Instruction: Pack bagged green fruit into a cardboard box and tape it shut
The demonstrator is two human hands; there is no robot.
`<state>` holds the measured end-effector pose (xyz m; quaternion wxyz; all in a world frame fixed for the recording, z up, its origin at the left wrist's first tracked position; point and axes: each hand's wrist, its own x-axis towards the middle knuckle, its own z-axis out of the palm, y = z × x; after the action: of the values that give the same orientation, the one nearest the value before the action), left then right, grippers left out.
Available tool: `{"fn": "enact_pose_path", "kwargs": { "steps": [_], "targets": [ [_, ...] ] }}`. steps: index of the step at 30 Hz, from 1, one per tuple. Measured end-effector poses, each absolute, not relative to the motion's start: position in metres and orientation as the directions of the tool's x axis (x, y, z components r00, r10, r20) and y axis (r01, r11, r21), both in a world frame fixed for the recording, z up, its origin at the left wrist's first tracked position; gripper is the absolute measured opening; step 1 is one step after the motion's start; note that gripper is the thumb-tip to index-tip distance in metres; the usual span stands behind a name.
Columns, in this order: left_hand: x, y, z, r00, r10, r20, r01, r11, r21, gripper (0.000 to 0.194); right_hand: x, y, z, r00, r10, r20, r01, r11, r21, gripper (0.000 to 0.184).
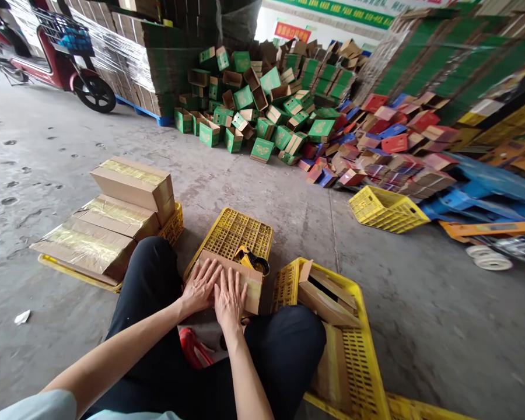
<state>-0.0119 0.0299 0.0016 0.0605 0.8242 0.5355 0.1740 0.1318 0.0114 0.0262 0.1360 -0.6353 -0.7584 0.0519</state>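
A brown cardboard box (253, 290) with tape along it rests on an upturned yellow crate (240, 224) between my knees. My left hand (200, 284) lies flat on the box's near face, fingers stretched out. Beside it, my right hand (230, 296) presses on the same face with its fingers spread. Behind the box, on the crate, sits a yellow and black tape dispenser (251, 259). To my right, an open-flapped cardboard box (328, 298) leans inside a yellow basket (362, 350).
Taped cartons (94, 242) are stacked on a yellow crate at my left. Green boxes (262, 149) and red and blue boxes (394, 143) lie heaped ahead. Another yellow basket (387, 209), a blue pallet jack (476, 186) and a red scooter (61, 67) stand farther off.
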Motion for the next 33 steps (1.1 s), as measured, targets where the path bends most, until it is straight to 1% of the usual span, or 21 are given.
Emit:
{"fn": "enact_pose_path", "kwargs": {
  "steps": [4,7,9,11,12,14,17,19,20,21,23,26,27,29,31,33],
  "targets": [
    [-0.014,0.036,-0.001,0.376,0.903,0.207,0.854,-0.425,0.301,0.09,0.136,0.015,0.025,-0.149,0.981,0.127,0.948,0.178,-0.265,0.058],
    [-0.022,0.038,0.0,0.417,0.892,0.176,0.83,-0.452,0.325,0.107,0.148,0.012,0.023,-0.097,0.987,0.124,0.951,0.129,-0.282,0.063],
    [-0.028,0.038,0.001,0.438,0.883,0.17,0.816,-0.47,0.337,0.114,0.164,0.01,0.022,-0.019,0.991,0.132,0.954,0.058,-0.295,0.068],
    [-0.034,0.037,0.001,0.432,0.881,0.191,0.818,-0.472,0.33,0.106,0.184,0.008,0.021,0.086,0.987,0.137,0.947,-0.039,-0.318,0.078],
    [-0.035,0.036,0.001,0.419,0.884,0.209,0.824,-0.467,0.321,0.099,0.193,0.008,0.02,0.151,0.98,0.131,0.934,-0.098,-0.342,0.084],
    [-0.038,0.035,-0.001,0.384,0.89,0.247,0.841,-0.447,0.304,0.087,0.206,0.009,0.017,0.233,0.967,0.106,0.882,-0.165,-0.441,0.093],
    [-0.038,0.035,-0.003,0.36,0.891,0.278,0.85,-0.436,0.296,0.086,0.213,0.012,0.011,0.229,0.97,0.083,0.782,-0.132,-0.609,0.097],
    [-0.039,0.037,-0.005,0.366,0.889,0.276,0.843,-0.443,0.307,0.086,0.213,0.014,0.007,0.25,0.965,0.073,0.722,-0.135,-0.678,0.096],
    [-0.04,0.037,-0.006,0.371,0.888,0.272,0.835,-0.447,0.322,0.084,0.212,0.015,0.005,0.289,0.956,0.052,0.686,-0.169,-0.708,0.095],
    [-0.041,0.038,-0.007,0.369,0.89,0.269,0.824,-0.447,0.349,0.082,0.212,0.016,0.003,0.335,0.942,0.019,0.642,-0.214,-0.736,0.094],
    [-0.043,0.038,-0.011,0.316,0.908,0.273,0.797,-0.411,0.443,0.077,0.214,0.017,-0.001,0.406,0.912,-0.057,0.555,-0.296,-0.778,0.089],
    [-0.043,0.036,-0.018,0.109,0.962,0.252,0.717,-0.251,0.65,0.076,0.22,0.017,-0.006,0.436,0.892,-0.118,0.494,-0.347,-0.797,0.086],
    [-0.042,0.036,-0.019,0.03,0.977,0.211,0.672,-0.175,0.719,0.078,0.221,0.017,-0.007,0.439,0.89,-0.121,0.49,-0.35,-0.798,0.088],
    [-0.041,0.036,-0.019,-0.089,0.993,0.074,0.564,-0.011,0.826,0.081,0.223,0.017,-0.007,0.449,0.885,-0.123,0.48,-0.355,-0.802,0.093],
    [-0.041,0.037,-0.014,-0.131,0.989,-0.067,0.467,0.121,0.876,0.082,0.222,0.017,-0.005,0.458,0.882,-0.111,0.476,-0.35,-0.807,0.096],
    [-0.043,0.038,-0.005,-0.119,0.983,-0.138,0.409,0.175,0.895,0.082,0.221,0.014,-0.001,0.459,0.884,-0.089,0.479,-0.331,-0.813,0.096]
  ]
}}
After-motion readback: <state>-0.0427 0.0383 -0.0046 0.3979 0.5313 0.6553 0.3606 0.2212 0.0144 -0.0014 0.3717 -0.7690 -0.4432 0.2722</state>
